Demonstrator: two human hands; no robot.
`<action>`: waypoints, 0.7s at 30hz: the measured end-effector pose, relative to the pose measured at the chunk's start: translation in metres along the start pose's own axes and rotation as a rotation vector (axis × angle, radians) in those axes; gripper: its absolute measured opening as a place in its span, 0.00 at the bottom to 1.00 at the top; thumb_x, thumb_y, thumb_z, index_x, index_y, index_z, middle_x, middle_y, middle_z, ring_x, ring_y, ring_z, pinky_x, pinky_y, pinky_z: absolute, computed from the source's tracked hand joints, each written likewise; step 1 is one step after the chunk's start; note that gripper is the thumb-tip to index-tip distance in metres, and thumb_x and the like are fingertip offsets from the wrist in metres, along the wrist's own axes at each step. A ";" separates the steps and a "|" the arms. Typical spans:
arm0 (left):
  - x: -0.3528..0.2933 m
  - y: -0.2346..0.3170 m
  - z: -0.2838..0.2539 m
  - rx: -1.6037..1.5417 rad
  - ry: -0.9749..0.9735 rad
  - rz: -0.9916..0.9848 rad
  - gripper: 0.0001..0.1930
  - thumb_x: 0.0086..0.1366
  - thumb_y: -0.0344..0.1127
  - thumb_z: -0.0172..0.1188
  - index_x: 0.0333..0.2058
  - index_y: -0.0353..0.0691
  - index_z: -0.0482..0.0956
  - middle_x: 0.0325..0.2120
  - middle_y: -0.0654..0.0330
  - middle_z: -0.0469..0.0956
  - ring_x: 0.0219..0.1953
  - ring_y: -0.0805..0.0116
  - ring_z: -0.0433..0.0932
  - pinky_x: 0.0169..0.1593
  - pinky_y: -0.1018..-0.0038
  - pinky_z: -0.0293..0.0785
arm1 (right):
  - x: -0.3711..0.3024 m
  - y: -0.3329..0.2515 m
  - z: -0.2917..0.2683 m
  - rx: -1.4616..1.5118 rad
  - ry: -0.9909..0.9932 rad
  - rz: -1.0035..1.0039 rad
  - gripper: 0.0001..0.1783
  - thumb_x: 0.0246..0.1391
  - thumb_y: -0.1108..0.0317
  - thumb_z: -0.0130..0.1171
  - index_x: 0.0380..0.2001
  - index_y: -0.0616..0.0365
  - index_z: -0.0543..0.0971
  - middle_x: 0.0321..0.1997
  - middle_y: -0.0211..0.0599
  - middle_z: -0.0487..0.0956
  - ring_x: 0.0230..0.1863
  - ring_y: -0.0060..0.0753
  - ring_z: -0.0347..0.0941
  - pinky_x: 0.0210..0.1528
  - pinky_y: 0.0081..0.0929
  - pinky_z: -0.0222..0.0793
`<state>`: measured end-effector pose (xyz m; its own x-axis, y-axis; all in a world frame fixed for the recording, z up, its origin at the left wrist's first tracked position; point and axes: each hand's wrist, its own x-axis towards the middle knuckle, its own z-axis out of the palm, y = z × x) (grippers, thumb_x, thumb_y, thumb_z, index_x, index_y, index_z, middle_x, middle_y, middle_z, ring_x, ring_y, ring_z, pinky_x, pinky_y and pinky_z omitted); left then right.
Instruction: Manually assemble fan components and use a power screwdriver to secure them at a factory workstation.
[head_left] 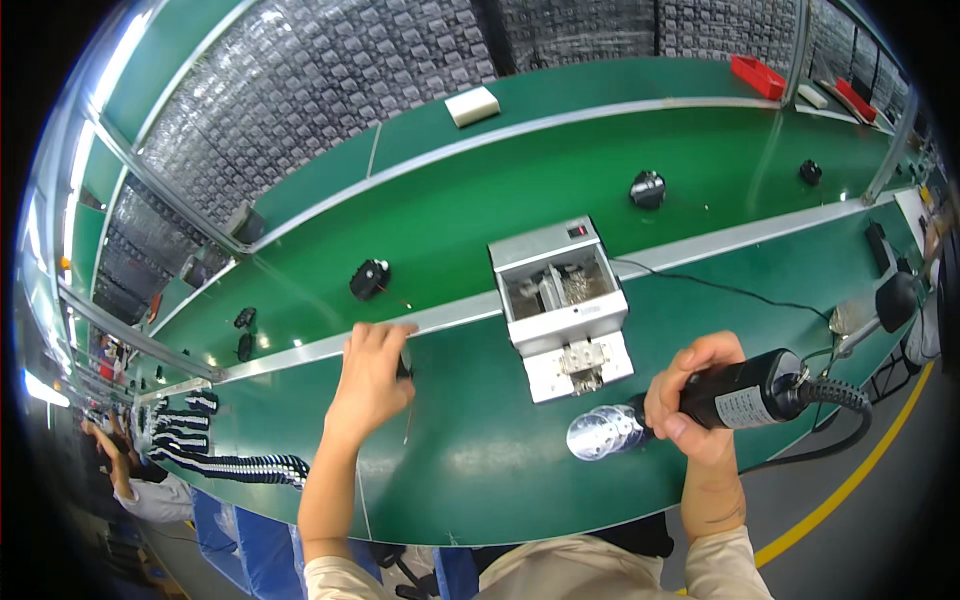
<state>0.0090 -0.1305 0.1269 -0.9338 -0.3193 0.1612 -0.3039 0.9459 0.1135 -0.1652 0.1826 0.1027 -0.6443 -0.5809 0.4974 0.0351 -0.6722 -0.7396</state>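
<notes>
The right hand (690, 390) grips a black electric screwdriver (745, 392) (its cable trails off to the right), tip near the grey screw feeder box (560, 300) on the green bench (470, 470). The left hand (370, 375) closes over a small black part (403, 369) at the conveyor's metal rail (300, 350), mostly hiding it

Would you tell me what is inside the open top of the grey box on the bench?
Inside the grey box, a heap of small shiny metal parts lies beside a metal mechanism. Its walls cover whatever sits deeper.
</notes>
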 end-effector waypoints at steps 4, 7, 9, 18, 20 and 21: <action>-0.046 0.039 0.022 0.013 -0.161 0.220 0.29 0.41 0.24 0.64 0.48 0.39 0.73 0.47 0.53 0.74 0.54 0.50 0.70 0.60 0.45 0.62 | 0.002 0.001 0.008 -0.077 0.007 -0.010 0.28 0.43 0.76 0.65 0.46 0.58 0.63 0.21 0.33 0.68 0.16 0.24 0.65 0.22 0.22 0.68; -0.061 0.061 0.053 -0.351 -0.154 0.216 0.27 0.42 0.24 0.64 0.46 0.39 0.73 0.47 0.53 0.75 0.56 0.45 0.69 0.64 0.46 0.59 | 0.003 0.000 0.010 -0.060 -0.001 0.007 0.28 0.43 0.76 0.66 0.46 0.58 0.63 0.21 0.33 0.68 0.16 0.24 0.65 0.22 0.22 0.68; -0.068 0.076 0.080 -0.517 -0.053 0.254 0.23 0.45 0.26 0.70 0.43 0.39 0.74 0.50 0.51 0.73 0.56 0.43 0.72 0.64 0.48 0.63 | 0.003 0.000 0.008 -0.070 -0.004 0.013 0.28 0.43 0.75 0.66 0.46 0.58 0.63 0.21 0.33 0.68 0.16 0.23 0.65 0.22 0.22 0.68; -0.050 0.132 0.111 -0.772 0.092 0.438 0.14 0.49 0.27 0.73 0.37 0.42 0.83 0.46 0.54 0.72 0.54 0.49 0.75 0.54 0.60 0.77 | 0.004 0.002 0.010 -0.099 0.000 0.039 0.28 0.41 0.76 0.65 0.46 0.59 0.63 0.20 0.32 0.68 0.16 0.23 0.65 0.22 0.23 0.68; -0.047 0.135 0.113 -0.767 0.097 0.459 0.16 0.49 0.28 0.72 0.39 0.43 0.84 0.46 0.55 0.72 0.55 0.49 0.75 0.53 0.60 0.77 | 0.003 0.000 0.012 -0.088 0.015 0.049 0.28 0.41 0.76 0.65 0.45 0.59 0.63 0.20 0.32 0.68 0.16 0.23 0.65 0.22 0.23 0.68; -0.047 0.136 0.114 -0.761 0.101 0.466 0.16 0.49 0.28 0.72 0.40 0.43 0.85 0.46 0.55 0.73 0.55 0.49 0.74 0.54 0.60 0.77 | 0.003 0.000 0.012 -0.084 0.024 0.054 0.28 0.41 0.76 0.65 0.45 0.59 0.63 0.20 0.33 0.68 0.16 0.24 0.65 0.21 0.23 0.67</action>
<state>-0.0101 0.0195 0.0233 -0.8993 0.0498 0.4344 0.3423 0.6983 0.6286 -0.1581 0.1753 0.1095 -0.6616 -0.6032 0.4455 0.0064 -0.5987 -0.8010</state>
